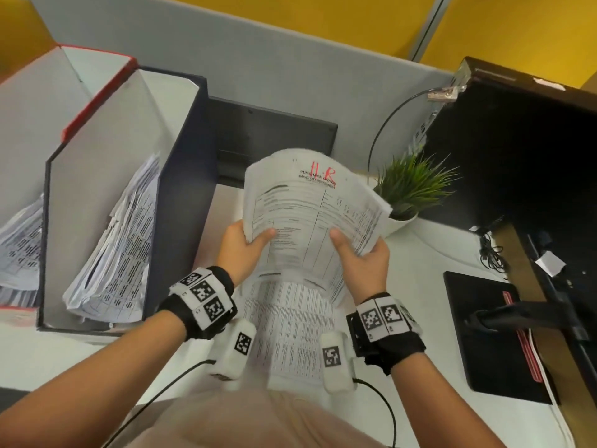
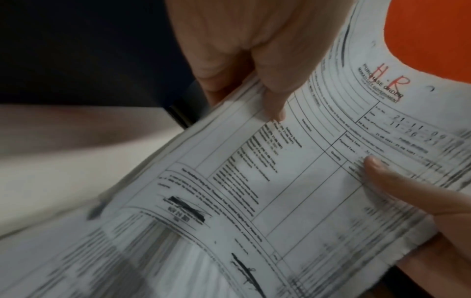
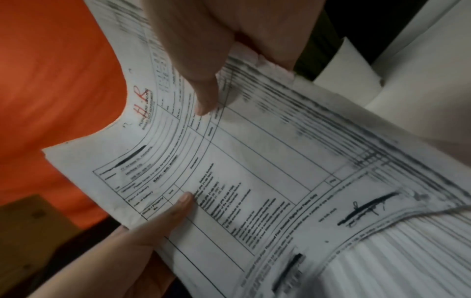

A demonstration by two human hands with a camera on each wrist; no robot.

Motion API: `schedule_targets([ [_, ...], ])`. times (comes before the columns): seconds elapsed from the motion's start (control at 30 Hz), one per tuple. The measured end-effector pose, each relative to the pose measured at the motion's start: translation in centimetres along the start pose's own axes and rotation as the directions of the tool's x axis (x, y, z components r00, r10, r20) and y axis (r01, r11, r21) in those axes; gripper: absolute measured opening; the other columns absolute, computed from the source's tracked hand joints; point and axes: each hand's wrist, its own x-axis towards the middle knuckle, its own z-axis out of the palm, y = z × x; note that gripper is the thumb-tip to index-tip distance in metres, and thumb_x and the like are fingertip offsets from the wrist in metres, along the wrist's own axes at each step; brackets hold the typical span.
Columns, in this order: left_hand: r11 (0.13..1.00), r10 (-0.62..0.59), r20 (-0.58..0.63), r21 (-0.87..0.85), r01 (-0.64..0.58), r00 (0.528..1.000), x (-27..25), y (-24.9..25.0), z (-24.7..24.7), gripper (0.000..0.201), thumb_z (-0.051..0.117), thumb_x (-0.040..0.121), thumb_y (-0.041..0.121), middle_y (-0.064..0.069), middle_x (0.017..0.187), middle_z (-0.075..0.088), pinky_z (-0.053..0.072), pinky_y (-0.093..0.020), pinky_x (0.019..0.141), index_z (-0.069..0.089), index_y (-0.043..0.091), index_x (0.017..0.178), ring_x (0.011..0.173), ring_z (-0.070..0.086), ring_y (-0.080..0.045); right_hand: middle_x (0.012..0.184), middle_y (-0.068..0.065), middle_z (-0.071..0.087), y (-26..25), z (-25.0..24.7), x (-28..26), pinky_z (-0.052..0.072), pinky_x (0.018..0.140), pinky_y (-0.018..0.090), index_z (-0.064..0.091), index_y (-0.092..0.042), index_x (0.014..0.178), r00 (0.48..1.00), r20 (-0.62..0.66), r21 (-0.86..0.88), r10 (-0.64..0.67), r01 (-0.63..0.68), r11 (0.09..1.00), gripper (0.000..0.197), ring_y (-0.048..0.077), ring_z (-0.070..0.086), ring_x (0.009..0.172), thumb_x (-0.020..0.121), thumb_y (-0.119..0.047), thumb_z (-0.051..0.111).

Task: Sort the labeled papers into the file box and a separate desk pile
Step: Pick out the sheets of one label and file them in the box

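I hold a curled stack of printed papers (image 1: 310, 215) above the desk, its top sheet marked "H.R" in red (image 1: 323, 173). My left hand (image 1: 247, 242) grips the stack's left edge, thumb on top. My right hand (image 1: 358, 250) grips the right edge the same way. In the left wrist view the left thumb (image 2: 275, 104) presses the top sheet (image 2: 280, 181). In the right wrist view the right thumb (image 3: 206, 100) lies on the sheet (image 3: 254, 171). A dark blue file box (image 1: 181, 195) at the left holds leaning papers (image 1: 116, 240). Another printed pile (image 1: 290, 331) lies on the desk beneath my hands.
A red-edged file box (image 1: 97, 95) with papers stands at the far left. A small potted plant (image 1: 410, 189) sits just right of the held stack. A black computer case (image 1: 517, 140), cables and a black pad (image 1: 484, 334) fill the right side. A grey partition (image 1: 290, 59) runs behind.
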Motion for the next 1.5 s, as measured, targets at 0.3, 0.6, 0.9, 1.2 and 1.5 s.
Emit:
schedule_targets([
  [0.3, 0.996, 0.003, -0.061, 0.089, 0.002, 0.998, 0.0, 2.5, -1.3, 0.030, 0.066, 0.084, 0.015, -0.004, 0.109, 0.068, 0.048, -0.003, 0.062, 0.064, 0.006, 0.113, 0.080, 0.059, 0.003, 0.094, -0.011, 0.065, 0.1, -0.1, 0.8, 0.051, 0.064, 0.005, 0.060, -0.013, 0.107, 1.000, 0.016, -0.053, 0.023, -0.022, 0.998, 0.031, -0.011, 0.064, 0.079, 0.078, -0.008, 0.072],
  [0.6, 0.976, 0.085, -0.186, 0.214, -0.044, 0.979, -1.4, 10.6, -14.0, 0.034, 0.073, 0.077, 0.022, -0.011, 0.094, 0.070, 0.055, -0.033, 0.074, 0.068, -0.004, 0.097, 0.082, 0.067, -0.024, 0.090, 0.009, 0.065, 3.8, -1.8, 0.1, 0.050, 0.075, 0.016, 0.060, -0.023, 0.100, 0.988, 0.151, -0.298, 0.029, 0.018, 0.954, 0.023, 0.014, 0.061, 0.083, 0.080, -0.022, 0.070],
  [0.9, 0.904, -0.040, -0.478, 0.357, 0.235, 0.878, -2.1, 11.9, -29.5, 0.042, 0.083, 0.058, 0.043, 0.010, 0.085, 0.073, 0.055, -0.029, 0.069, 0.071, 0.026, 0.094, 0.078, 0.071, -0.009, 0.097, 0.021, 0.064, 8.3, -3.6, -1.1, 0.038, 0.069, 0.000, 0.063, -0.009, 0.099, 0.991, 0.053, -0.504, 0.119, -0.077, 0.860, 0.031, -0.007, 0.057, 0.074, 0.072, -0.012, 0.078],
  [1.2, 0.598, -0.096, -0.491, 0.667, 0.444, 0.866, 2.2, 7.1, -31.0, 0.043, 0.083, 0.063, 0.032, -0.011, 0.085, 0.062, 0.044, -0.031, 0.059, 0.066, 0.003, 0.090, 0.076, 0.057, -0.025, 0.101, 0.023, 0.067, 9.0, -3.2, -2.0, 0.044, 0.094, 0.047, 0.065, -0.006, 0.105, 0.982, 0.112, -0.798, 0.154, -0.004, 0.603, 0.062, 0.037, 0.062, 0.097, 0.050, -0.015, 0.092],
  [1.5, 0.291, -0.164, -0.337, 0.882, 0.372, 0.927, 6.1, 1.4, -28.2, 0.034, 0.072, 0.074, 0.008, -0.020, 0.106, 0.063, 0.046, -0.037, 0.081, 0.061, 0.000, 0.105, 0.100, 0.059, -0.036, 0.098, 0.022, 0.067, 10.6, -3.8, -1.4, 0.045, 0.091, 0.047, 0.065, -0.007, 0.106, 0.979, 0.119, -0.850, 0.166, 0.014, 0.527, 0.073, 0.038, 0.062, 0.095, 0.040, -0.019, 0.095],
])
